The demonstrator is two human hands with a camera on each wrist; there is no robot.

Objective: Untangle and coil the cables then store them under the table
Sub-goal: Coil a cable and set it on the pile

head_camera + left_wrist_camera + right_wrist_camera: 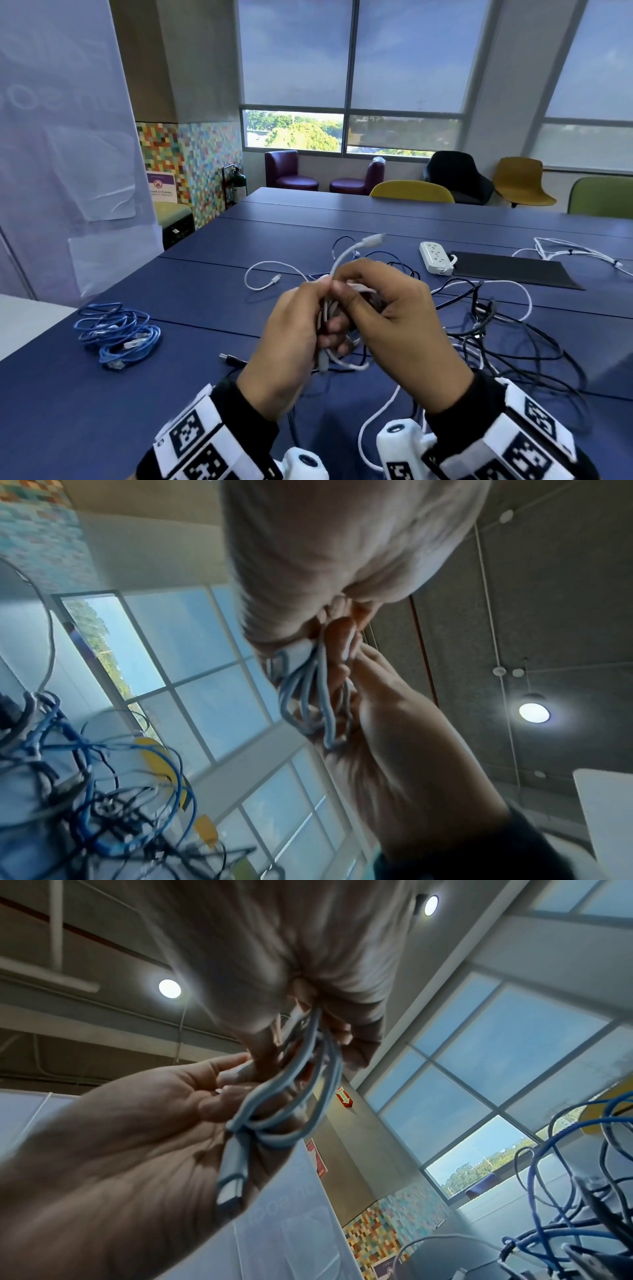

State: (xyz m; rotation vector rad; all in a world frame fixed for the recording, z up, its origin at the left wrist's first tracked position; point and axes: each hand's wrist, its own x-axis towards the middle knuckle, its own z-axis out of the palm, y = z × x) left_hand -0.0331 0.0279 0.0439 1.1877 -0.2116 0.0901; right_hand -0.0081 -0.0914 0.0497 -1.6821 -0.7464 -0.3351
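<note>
both hands meet above the near middle of the blue table (191,301). the left hand (291,346) has its fingers curled round a small bundle of white usb cable (330,318), several loops gathered in its palm. in the right wrist view one flat connector (232,1177) hangs down from that bundle. the right hand (394,325) pinches a strand of the same cable at the top of the bundle, and a free end with a white plug (373,240) rises beyond the fingers toward the far side. to the right lies a loose tangle of black and white cables (493,329), touching the tabletop. near the left edge rests a coiled blue network cable (116,334), well apart from the hands. a white power strip (435,257) lies farther back beside a black mat (513,270).
</note>
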